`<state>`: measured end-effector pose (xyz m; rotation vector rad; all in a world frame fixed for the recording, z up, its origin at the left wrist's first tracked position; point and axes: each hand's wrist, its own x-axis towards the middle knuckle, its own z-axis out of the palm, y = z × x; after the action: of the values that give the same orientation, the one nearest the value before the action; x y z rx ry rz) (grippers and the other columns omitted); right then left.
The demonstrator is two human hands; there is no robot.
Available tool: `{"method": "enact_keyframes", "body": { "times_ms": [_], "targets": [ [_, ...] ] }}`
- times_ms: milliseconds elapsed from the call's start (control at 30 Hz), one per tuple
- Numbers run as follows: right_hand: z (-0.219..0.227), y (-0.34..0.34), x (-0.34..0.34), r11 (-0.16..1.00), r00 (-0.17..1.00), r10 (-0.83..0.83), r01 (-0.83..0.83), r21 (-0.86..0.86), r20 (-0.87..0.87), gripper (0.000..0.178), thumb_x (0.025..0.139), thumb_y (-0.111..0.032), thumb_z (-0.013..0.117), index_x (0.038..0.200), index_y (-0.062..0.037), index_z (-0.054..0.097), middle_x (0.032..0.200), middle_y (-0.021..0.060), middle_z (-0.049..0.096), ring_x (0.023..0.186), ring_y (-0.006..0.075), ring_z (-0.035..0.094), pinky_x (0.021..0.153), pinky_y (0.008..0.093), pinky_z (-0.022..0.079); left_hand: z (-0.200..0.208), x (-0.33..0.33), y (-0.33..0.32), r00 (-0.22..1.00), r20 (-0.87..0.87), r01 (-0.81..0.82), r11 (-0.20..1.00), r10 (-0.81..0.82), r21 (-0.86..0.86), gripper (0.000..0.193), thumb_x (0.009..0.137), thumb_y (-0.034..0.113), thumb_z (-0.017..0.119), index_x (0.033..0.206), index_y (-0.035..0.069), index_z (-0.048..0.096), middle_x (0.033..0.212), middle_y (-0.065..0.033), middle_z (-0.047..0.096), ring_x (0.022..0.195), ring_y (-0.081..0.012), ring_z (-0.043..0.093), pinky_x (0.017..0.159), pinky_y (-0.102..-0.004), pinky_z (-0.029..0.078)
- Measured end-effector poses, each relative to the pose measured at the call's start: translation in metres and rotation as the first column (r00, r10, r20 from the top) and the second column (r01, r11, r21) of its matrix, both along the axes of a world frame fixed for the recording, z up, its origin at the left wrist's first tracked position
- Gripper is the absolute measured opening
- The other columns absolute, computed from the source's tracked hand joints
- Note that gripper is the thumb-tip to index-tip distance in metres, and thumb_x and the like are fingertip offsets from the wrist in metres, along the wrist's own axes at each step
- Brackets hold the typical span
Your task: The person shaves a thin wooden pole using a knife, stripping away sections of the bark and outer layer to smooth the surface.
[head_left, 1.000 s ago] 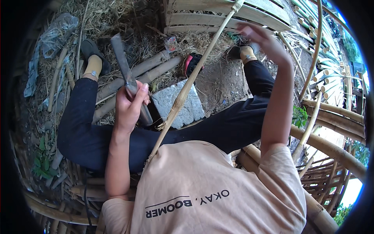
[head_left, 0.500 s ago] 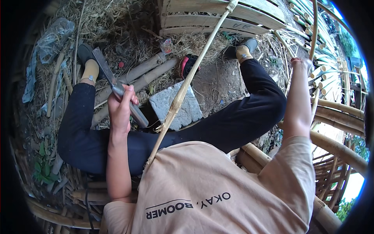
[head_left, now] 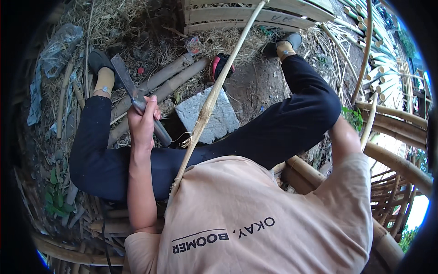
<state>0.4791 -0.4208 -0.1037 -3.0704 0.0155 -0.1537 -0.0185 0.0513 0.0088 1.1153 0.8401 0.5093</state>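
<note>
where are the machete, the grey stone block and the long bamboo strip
machete (head_left: 124, 80), head view, on the flat blade
grey stone block (head_left: 224, 116), head view, on its top face
long bamboo strip (head_left: 222, 82), head view, midway along it

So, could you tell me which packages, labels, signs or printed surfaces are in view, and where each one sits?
Shirt print: dark block lettering with a thin line, on the beige shirt at bottom centre.
Small wrapper: crumpled, reddish and clear, on the ground near the slatted panel.
Clear plastic bag: crumpled, in the straw at upper left.
</note>
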Motion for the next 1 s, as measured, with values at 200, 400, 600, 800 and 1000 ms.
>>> {"method": "enact_keyframes", "body": {
  "times_ms": [200,400,600,800,1000],
  "targets": [
    [0.002,0.037,-0.06,0.982,0.987,-0.056,0.081,0.173,-0.148,0.044,0.095,-0.041,0.053,0.087,-0.0007,0.069,0.086,0.0205,0.07,0.088,0.0367,0.068,0.077,0.0466,0.05,0.01,-0.002,-0.003,0.998,-0.041,0.049,0.998,-0.047,0.035,0.017,0.098,0.011,0.063,0.086,0.009,0.051,0.07,0.002,0.047,0.063,-0.0075,0.046,0.061,-0.0254,0.042],
    [0.137,0.003,0.033,0.916,0.914,-0.018,-0.147,0.373,0.405,0.044,0.095,-0.043,0.058,0.093,-0.0012,0.07,0.083,0.0149,0.072,0.08,0.0308,0.068,0.081,0.0423,0.051,0.035,0.017,0.0,0.962,0.193,0.21,0.974,-0.191,-0.081,0.01,0.101,0.012,0.059,0.101,0.007,0.051,0.08,-0.0008,0.046,0.074,-0.0098,0.045,0.073,-0.0295,0.044],
    [0.255,0.2,-0.148,0.336,0.713,0.518,-0.677,0.654,0.472,0.023,0.092,-0.018,0.072,0.106,-0.0012,0.069,0.093,0.0037,0.072,0.078,0.0105,0.064,0.072,0.0283,0.051,0.09,0.027,-0.024,0.922,0.333,0.236,0.969,-0.198,-0.078,0.015,0.102,0.017,0.057,0.106,0.005,0.05,0.086,-0.0045,0.049,0.082,-0.0147,0.049,0.083,-0.0344,0.045],
    [0.216,0.276,-0.302,0.043,-0.01,0.998,-0.549,0.834,-0.058,0.049,0.079,-0.038,0.082,0.104,0.0015,0.065,0.086,0.018,0.071,0.081,0.0368,0.069,0.077,0.0437,0.055,0.103,0.044,-0.054,0.893,0.322,0.213,0.925,-0.315,0.314,0.025,0.107,0.028,0.047,0.112,0.004,0.047,0.109,-0.0236,0.067,0.116,-0.0274,0.061,0.115,-0.0498,0.034],
    [0.169,0.277,-0.358,-0.01,0.225,0.974,-0.074,0.997,0.027,0.04,0.083,-0.016,0.074,0.115,0.0024,0.059,0.089,0.0122,0.069,0.067,0.0267,0.065,0.066,0.039,0.053,0.075,0.042,-0.09,0.886,0.221,0.33,0.89,-0.407,0.313,0.036,0.105,0.027,0.052,0.127,0.0,0.044,0.132,-0.0258,0.057,0.126,-0.0305,0.054,0.116,-0.0453,0.029]
  ]
}}
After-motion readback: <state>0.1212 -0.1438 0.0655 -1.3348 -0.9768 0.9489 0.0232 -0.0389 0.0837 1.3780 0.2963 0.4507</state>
